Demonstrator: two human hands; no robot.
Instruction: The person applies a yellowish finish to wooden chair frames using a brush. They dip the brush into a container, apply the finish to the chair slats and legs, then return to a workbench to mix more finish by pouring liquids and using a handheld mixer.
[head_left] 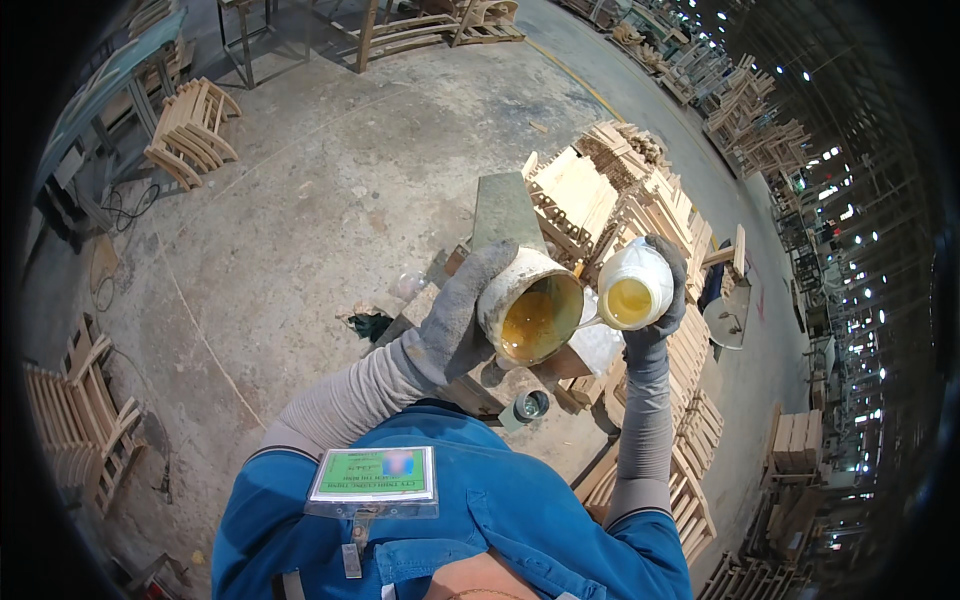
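The pot (510, 279), largest of 3 containers, is in the left hand (465, 310), whose gloved fingers clamp its left side. It tilts, mouth toward the body, with a yellow substance (528, 325) in its lower part. The white jar (635, 262), smaller, is clamped at its right side by the gloved right hand (669, 290); it tilts the same way and shows yellow inside. The 2 hands are apart, the containers near each other between them. A small cup (513, 412) sits bodyward of the hands, nearer the left; its contents are unclear.

Around the hands spreads a stained concrete floor (320, 210). A large wood pile (570, 190) lies beyond and between them, running under the right forearm. Slatted frames (80, 420) lie well left of the left hand. A grey board (508, 208) is just beyond it.
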